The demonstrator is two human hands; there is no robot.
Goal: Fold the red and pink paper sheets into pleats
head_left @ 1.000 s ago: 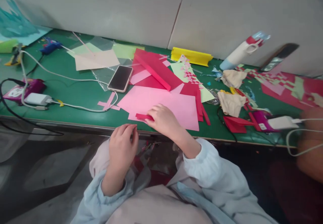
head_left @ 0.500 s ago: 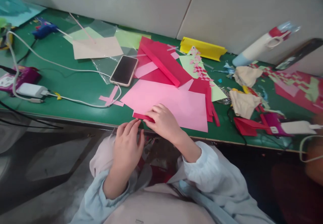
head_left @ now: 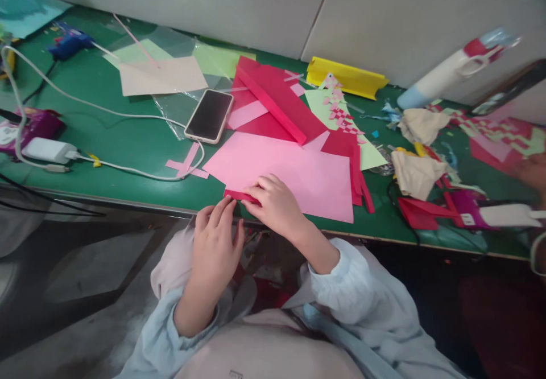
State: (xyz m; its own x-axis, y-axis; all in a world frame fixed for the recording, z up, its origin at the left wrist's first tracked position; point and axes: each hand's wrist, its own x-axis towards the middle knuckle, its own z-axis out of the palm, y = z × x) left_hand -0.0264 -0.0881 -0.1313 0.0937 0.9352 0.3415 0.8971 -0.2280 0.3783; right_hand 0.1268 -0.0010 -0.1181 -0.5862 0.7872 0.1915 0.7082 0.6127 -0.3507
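A red paper strip (head_left: 234, 194) lies along the front edge of the table, over the lower left part of a pink paper sheet (head_left: 294, 165). My right hand (head_left: 273, 202) has its thumb and fingers closed on the strip's right part. At its left end, my left hand (head_left: 215, 237) touches the strip with its fingertips; the fingers are stretched out and the thumb stands apart. Just left of the sheet lie crossed pink paper strips (head_left: 186, 165). Behind the sheet, a folded red paper bar (head_left: 273, 103) rests on red paper (head_left: 298, 106).
A phone (head_left: 210, 116) with a white cable lies behind the crossed strips. Blue glue gun (head_left: 70, 42) and purple power strip (head_left: 34, 131) are at left. At right are a yellow folded piece (head_left: 345, 77), a bottle (head_left: 452, 71), scraps, and another person's hand (head_left: 531, 168).
The view has shifted slightly. Both hands keep nearly the same place at the red strip. Another person's hand at the right edge has moved farther back.
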